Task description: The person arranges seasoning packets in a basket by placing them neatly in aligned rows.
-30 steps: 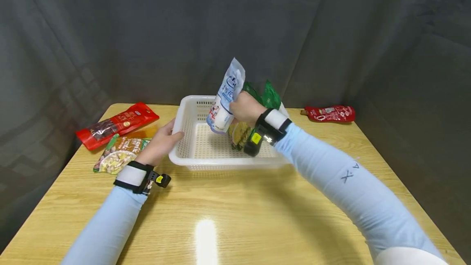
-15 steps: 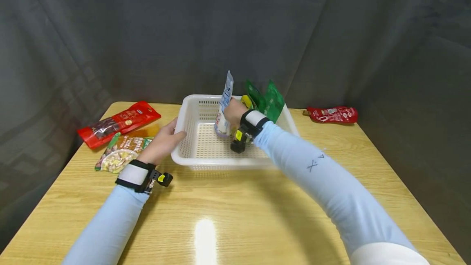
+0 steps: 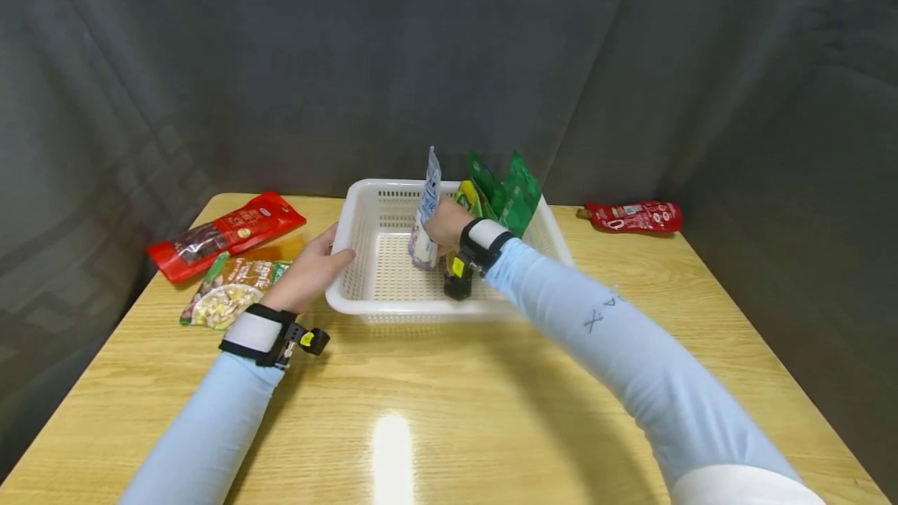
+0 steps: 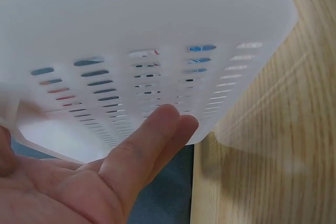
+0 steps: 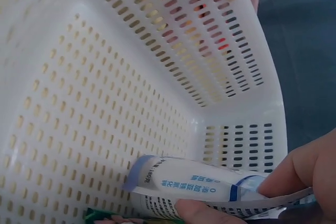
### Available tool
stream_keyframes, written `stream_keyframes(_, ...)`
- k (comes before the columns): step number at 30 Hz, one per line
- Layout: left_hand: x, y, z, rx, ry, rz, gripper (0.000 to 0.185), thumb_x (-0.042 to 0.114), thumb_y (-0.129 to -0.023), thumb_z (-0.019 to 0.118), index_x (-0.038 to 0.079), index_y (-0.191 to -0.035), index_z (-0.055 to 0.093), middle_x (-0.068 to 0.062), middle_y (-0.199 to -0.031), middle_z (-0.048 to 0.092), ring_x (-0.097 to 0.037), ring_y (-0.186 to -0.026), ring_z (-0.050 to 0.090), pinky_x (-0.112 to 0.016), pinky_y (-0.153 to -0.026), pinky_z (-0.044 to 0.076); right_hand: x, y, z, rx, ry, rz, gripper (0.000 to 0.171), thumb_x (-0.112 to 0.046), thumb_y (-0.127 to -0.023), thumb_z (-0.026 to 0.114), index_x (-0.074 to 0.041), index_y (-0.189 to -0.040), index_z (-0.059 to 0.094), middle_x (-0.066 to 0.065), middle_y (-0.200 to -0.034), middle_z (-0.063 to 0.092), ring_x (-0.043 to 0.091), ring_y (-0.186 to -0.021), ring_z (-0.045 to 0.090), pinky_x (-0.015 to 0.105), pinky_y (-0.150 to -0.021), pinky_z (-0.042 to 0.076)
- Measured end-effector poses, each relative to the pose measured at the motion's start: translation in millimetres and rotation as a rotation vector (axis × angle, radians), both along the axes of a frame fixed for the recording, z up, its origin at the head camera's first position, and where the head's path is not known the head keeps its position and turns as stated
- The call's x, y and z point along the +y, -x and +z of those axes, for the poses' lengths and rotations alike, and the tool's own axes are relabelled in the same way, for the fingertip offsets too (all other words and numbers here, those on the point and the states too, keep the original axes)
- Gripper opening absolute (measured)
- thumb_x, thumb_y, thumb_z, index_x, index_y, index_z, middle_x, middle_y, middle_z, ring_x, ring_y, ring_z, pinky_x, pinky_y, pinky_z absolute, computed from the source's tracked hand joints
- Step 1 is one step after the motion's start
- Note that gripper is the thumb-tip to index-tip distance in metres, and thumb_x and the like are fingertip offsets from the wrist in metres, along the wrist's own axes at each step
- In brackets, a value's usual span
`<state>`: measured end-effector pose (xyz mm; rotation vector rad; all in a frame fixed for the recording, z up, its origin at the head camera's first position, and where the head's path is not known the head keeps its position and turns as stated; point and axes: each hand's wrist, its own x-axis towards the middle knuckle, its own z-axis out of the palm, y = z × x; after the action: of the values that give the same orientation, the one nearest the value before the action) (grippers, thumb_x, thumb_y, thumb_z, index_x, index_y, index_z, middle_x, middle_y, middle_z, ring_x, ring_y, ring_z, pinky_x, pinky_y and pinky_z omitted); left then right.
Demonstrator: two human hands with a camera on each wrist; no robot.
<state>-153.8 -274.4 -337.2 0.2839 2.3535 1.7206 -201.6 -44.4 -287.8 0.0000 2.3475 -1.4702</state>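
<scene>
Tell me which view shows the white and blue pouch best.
The head view: the pouch stands upright in the basket, gripped by the right hand. The right wrist view shows only its printed lower part up close. The left wrist view shows none of it clearly.

White perforated basket wall (image 4: 157, 30): filled most of the frame, seen close from outside; rows of slots, with dim blue and red colour showing through some. Left hand (image 4: 89, 182): lay at lower left, palm up, fingers (image 4: 157, 129) straight and reaching to the wall's lower part; actual contact could not be told. Table (image 4: 278, 161): pale wood grain along the right side, basket's rounded corner above it. Dark strip (image 4: 168, 192): showed between hand and table edge.
</scene>
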Motion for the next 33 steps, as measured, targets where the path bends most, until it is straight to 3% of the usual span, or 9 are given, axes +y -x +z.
stream_keyframes(8, 1.0, -1.2, 1.2, -0.003, 0.002, -0.002, 0.067, 0.014, -0.104, 0.044, 0.012, -0.16, 0.008, -0.032, -0.149, 0.035, -0.05, -0.118, 0.054, -0.057, -0.082, 0.054, 1.9, -1.1, -6.5, 0.006, -0.041, 0.023, 0.056, 0.009, -0.095, 0.043, -0.001, -0.149, 0.031, 0.028, -0.138, 0.049, 0.046, -0.117, 0.055, 0.059, -0.087, 0.052)
stream_keyframes(12, 1.4, 0.3, 1.1, -0.002, -0.007, -0.016, 0.067, 0.015, -0.104, 0.045, 0.012, -0.16, 0.009, -0.031, -0.149, 0.036, -0.049, -0.118, 0.054, -0.057, -0.083, 0.054, 5.4, 0.2, -4.4, -0.024, -0.026, 0.001, 0.057, 0.005, -0.096, 0.045, -0.002, -0.15, 0.028, 0.028, -0.142, 0.045, 0.044, -0.121, 0.053, 0.057, -0.088, 0.052)
stream_keyframes(17, -0.6, 1.3, 1.2, -0.017, -0.007, -0.027, 0.067, 0.016, -0.104, 0.045, 0.012, -0.16, 0.01, -0.032, -0.148, 0.037, -0.049, -0.119, 0.053, -0.058, -0.085, 0.053, 12.8, 0.9, 6.0, -0.043, -0.1, 0.008, 0.069, -0.004, -0.095, 0.056, -0.003, -0.154, 0.02, 0.024, -0.145, 0.041, 0.039, -0.121, 0.054, 0.046, -0.087, 0.056)
stream_keyframes(21, -1.8, 1.3, 2.2, -0.024, 0.009, -0.035, 0.067, 0.016, -0.104, 0.044, 0.012, -0.16, 0.008, -0.032, -0.15, 0.035, -0.05, -0.12, 0.052, -0.058, -0.085, 0.053, 20.5, -6.7, 25.2, -0.036, -0.105, 0.04, 0.081, -0.01, -0.097, 0.059, -0.009, -0.159, 0.007, 0.021, -0.152, 0.035, 0.033, -0.118, 0.055, 0.043, -0.092, 0.054)
stream_keyframes(23, -3.4, 1.7, 2.6, -0.027, 0.014, -0.035, 0.067, 0.016, -0.104, 0.044, 0.012, -0.16, 0.008, -0.032, -0.15, 0.034, -0.05, -0.121, 0.051, -0.058, -0.085, 0.052, 23.8, -11.8, 37.6, -0.018, -0.09, 0.053, 0.083, -0.012, -0.098, 0.059, -0.013, -0.16, 0.004, 0.02, -0.151, 0.039, 0.03, -0.101, 0.059, 0.04, -0.092, 0.052)
stream_keyframes(26, -6.8, 1.6, 3.1, -0.028, 0.021, -0.035, 0.067, 0.017, -0.104, 0.045, 0.011, -0.16, 0.007, -0.032, -0.151, 0.033, -0.05, -0.121, 0.051, -0.059, -0.086, 0.052, 30.4, -18.0, 57.2, 0.018, -0.027, 0.059, 0.081, -0.012, -0.097, 0.06, -0.017, -0.16, 0.01, 0.015, -0.145, 0.047, 0.022, -0.09, 0.056, 0.035, -0.09, 0.05)
stream_keyframes(28, -9.3, 1.6, 3.1, -0.024, 0.022, -0.034, 0.067, 0.017, -0.104, 0.045, 0.011, -0.16, 0.007, -0.032, -0.151, 0.032, -0.05, -0.121, 0.051, -0.059, -0.086, 0.052, 38.2, -22.0, 71.5, 0.047, 0.043, 0.073, 0.078, -0.008, -0.096, 0.058, -0.018, -0.16, 0.015, 0.016, -0.139, 0.051, 0.022, -0.091, 0.056, 0.034, -0.094, 0.049)
stream_keyframes(31, -13.0, 2.5, 2.1, -0.019, 0.023, -0.032, 0.067, 0.016, -0.104, 0.045, 0.01, -0.16, 0.008, -0.031, -0.152, 0.032, -0.05, -0.121, 0.051, -0.059, -0.086, 0.051, 56.3, -29.1, 94.0, 0.094, 0.141, 0.097, 0.07, -0.004, -0.098, 0.055, -0.016, -0.158, 0.022, 0.016, -0.137, 0.049, 0.023, -0.115, 0.056, 0.034, -0.101, 0.047)
stream_keyframes(33, -15.0, 3.5, 0.8, -0.015, 0.027, -0.029, 0.067, 0.016, -0.104, 0.045, 0.01, -0.16, 0.008, -0.031, -0.152, 0.032, -0.05, -0.12, 0.052, -0.059, -0.086, 0.052, 72.6, -34.0, 106.7, 0.138, 0.171, 0.103, 0.064, -0.003, -0.1, 0.051, -0.015, -0.157, 0.025, 0.018, -0.138, 0.048, 0.026, -0.12, 0.053, 0.034, -0.101, 0.047)
